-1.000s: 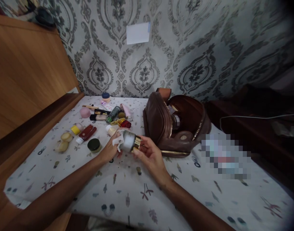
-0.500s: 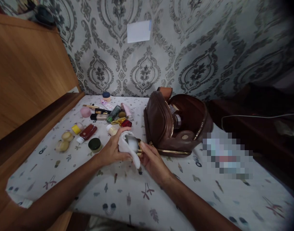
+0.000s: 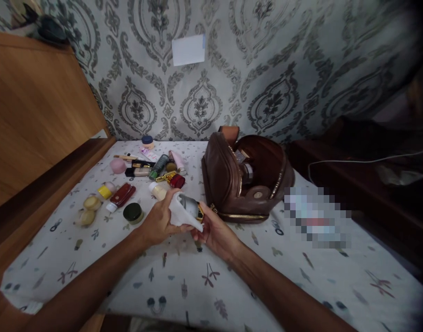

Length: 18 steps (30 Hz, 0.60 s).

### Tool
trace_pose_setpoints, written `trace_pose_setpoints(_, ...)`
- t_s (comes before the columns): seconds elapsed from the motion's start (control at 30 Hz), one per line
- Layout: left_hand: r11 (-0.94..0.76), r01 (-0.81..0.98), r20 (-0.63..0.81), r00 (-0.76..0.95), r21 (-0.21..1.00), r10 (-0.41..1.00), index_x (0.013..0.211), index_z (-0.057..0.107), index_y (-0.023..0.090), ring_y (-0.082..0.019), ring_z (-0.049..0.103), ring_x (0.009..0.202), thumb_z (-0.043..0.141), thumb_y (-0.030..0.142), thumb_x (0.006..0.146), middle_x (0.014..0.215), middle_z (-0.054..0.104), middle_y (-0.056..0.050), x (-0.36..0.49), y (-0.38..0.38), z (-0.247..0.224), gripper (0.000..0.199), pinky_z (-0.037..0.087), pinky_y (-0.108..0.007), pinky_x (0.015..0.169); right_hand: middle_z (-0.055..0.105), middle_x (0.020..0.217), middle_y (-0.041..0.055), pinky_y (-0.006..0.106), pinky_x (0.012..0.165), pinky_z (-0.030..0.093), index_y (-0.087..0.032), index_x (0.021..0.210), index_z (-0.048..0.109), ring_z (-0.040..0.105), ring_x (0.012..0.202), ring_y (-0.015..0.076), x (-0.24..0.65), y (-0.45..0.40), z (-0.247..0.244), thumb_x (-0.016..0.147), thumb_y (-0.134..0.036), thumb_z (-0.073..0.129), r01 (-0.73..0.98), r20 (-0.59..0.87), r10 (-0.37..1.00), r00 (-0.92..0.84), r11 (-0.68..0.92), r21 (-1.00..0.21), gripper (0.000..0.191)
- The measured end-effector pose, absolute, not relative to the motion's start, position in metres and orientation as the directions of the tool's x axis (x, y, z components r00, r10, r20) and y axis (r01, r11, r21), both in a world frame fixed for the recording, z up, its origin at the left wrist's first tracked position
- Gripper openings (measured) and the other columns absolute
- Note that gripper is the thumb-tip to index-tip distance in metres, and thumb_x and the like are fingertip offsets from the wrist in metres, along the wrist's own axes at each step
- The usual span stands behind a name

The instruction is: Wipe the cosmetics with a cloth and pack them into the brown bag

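White cloth [image 3: 178,213] is wrapped around a pale, glassy jar [image 3: 189,203], which is held tilted between two hands above a printed tablecloth [image 3: 183,269]. By the left hand [image 3: 159,220], at the jar's nine o'clock, the cloth is pinched against the body, thumb above and fingers below. By the right hand [image 3: 220,234], at four o'clock, the gold-coloured end is gripped, though the exact placing of its fingertips is partly hidden.

The jar is judged to be stiff and moderately heavy for its size, breakable if made of glass, and slippery where its smooth wall is left bare; the cloth is judged soft and light. The surest hold is thought to be offered by the wide body, with the gold end steadied rather than made to carry the weight.

Farther out, with twelve set toward the wall, a cream bottle [image 3: 158,190] is seen at ten o'clock, a dark-lidded jar [image 3: 133,213] at nine and a red glossy item [image 3: 177,180] at eleven. At two o'clock, an unzipped brown bag [image 3: 218,170] is placed.
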<state>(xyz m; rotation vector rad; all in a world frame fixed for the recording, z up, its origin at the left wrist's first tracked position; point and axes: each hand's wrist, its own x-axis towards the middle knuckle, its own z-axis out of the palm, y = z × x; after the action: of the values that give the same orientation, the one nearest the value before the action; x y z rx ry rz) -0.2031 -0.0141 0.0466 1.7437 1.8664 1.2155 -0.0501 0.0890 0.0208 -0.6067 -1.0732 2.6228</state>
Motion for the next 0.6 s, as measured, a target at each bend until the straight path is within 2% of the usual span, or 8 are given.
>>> trace_pose_setpoints(0.17, -0.157, 0.705, 0.411, -0.206, 0.692, 0.888, 0.137, 0.038, 0.017, -0.027, 0.066, 0.095, 0.067, 0.059, 0.079, 0.115, 0.064, -0.013, -0.206, -0.012, 0.032, 0.078, 0.052, -0.038, 0.083, 0.063, 0.057, -0.0042, 0.017, 0.039, 0.043, -0.016, 0.077, 0.062, 0.061, 0.045, 0.0101, -0.052, 0.092, 0.016, 0.068, -0.058, 0.082, -0.178, -0.234, 0.458, -0.857, -0.691, -0.700, 0.048)
trace_pose_setpoints(0.27, -0.114, 0.723, 0.415, -0.253, 0.681, 0.874, 0.139, 0.038, 0.015, -0.030, 0.065, 0.104, 0.066, 0.060, 0.080, 0.123, 0.062, -0.016, -0.206, -0.011, 0.028, 0.079, 0.051, -0.043, 0.091, 0.063, 0.058, -0.0039, 0.016, 0.043, 0.044, -0.016, 0.080, 0.064, 0.062, 0.050, 0.0100, -0.052, 0.093, 0.019, 0.068, -0.057, 0.083, -0.229, -0.194, 0.494, -0.848, -0.670, -0.707, 0.047)
trace_pose_setpoints(0.43, -0.066, 0.707, 0.359, -0.273, 0.704, 0.893, 0.136, 0.040, 0.014, -0.026, 0.067, 0.095, 0.055, 0.053, 0.089, 0.110, 0.070, -0.012, -0.201, -0.011, 0.037, 0.063, 0.054, -0.039, 0.085, 0.070, 0.070, -0.0011, 0.016, 0.049, 0.046, -0.016, 0.086, 0.065, 0.063, 0.057, 0.0090, -0.052, 0.092, 0.026, 0.065, -0.050, 0.088, -0.301, -0.158, 0.537, -0.828, -0.665, -0.683, 0.046)
trace_pose_setpoints(0.6, 0.037, 0.773, 0.396, -0.364, 0.633, 0.843, 0.119, 0.057, 0.015, -0.025, 0.068, 0.090, 0.055, 0.050, 0.088, 0.102, 0.072, -0.011, -0.205, -0.014, 0.021, 0.047, 0.056, -0.038, 0.082, 0.072, 0.078, -0.0024, 0.017, 0.053, 0.049, -0.018, 0.092, 0.062, 0.066, 0.061, 0.0097, -0.052, 0.091, 0.028, 0.059, -0.042, 0.093, -0.345, -0.178, 0.559, -0.810, -0.700, -0.625, 0.051)
